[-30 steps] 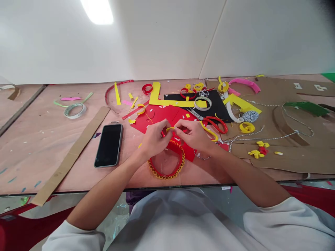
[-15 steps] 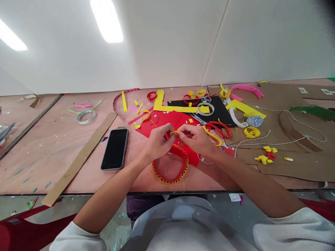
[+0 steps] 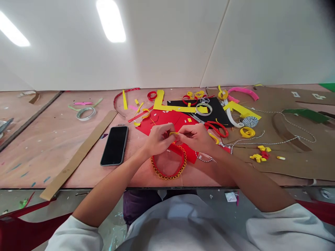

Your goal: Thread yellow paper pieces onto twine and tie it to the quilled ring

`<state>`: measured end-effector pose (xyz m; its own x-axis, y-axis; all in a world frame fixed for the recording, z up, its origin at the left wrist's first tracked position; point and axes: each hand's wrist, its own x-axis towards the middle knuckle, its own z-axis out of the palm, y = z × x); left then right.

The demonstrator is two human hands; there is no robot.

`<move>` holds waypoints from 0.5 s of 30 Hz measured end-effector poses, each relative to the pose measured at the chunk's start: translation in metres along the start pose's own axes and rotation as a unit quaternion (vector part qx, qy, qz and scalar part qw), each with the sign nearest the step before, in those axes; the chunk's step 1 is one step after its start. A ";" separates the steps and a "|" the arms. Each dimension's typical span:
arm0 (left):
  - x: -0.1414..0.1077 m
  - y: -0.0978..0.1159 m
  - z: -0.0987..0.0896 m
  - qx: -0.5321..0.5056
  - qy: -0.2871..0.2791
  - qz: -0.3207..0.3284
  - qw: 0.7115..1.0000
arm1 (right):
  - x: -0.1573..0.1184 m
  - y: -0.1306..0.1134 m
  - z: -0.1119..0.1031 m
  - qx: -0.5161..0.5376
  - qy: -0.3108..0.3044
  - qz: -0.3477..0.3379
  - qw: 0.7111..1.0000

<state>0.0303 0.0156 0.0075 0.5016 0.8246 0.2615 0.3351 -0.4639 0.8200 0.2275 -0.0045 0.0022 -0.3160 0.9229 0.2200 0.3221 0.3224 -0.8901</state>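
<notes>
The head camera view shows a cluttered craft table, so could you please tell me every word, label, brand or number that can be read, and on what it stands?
No word, brand or number can be read in this view.
The two white labels on the brown cardboard sheet carry marks too small and blurred to read.
The phone shows only a dark screen, with nothing legible.

A plywood desk (image 3: 47,157) carries a smartphone (image 3: 114,145), cardboard strip (image 3: 78,155) and tape roll (image 3: 86,113) left of the left grip (image 3: 159,139); a brown cardboard sheet (image 3: 288,167) lies right of the right grip (image 3: 195,137).
</notes>
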 end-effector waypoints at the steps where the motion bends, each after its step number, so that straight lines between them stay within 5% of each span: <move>1: 0.000 0.000 0.000 -0.007 -0.002 0.003 1.000 | -0.001 -0.001 0.000 -0.016 0.006 -0.006 1.000; 5: 0.000 0.000 0.000 -0.041 0.020 -0.003 0.999 | 0.000 -0.005 0.003 0.039 0.019 0.025 0.999; 10: 0.001 -0.004 -0.002 -0.088 0.093 -0.021 0.992 | 0.003 -0.007 0.001 0.195 -0.066 0.115 0.972; 15: 0.001 -0.003 -0.002 -0.071 0.111 -0.033 0.991 | 0.000 -0.014 0.001 0.025 0.064 0.024 0.997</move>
<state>0.0275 0.0183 0.0061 0.2887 0.9102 0.2969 0.2390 -0.3688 0.8982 0.2226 -0.0087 0.0142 -0.1833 0.9573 0.2238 0.2880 0.2699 -0.9188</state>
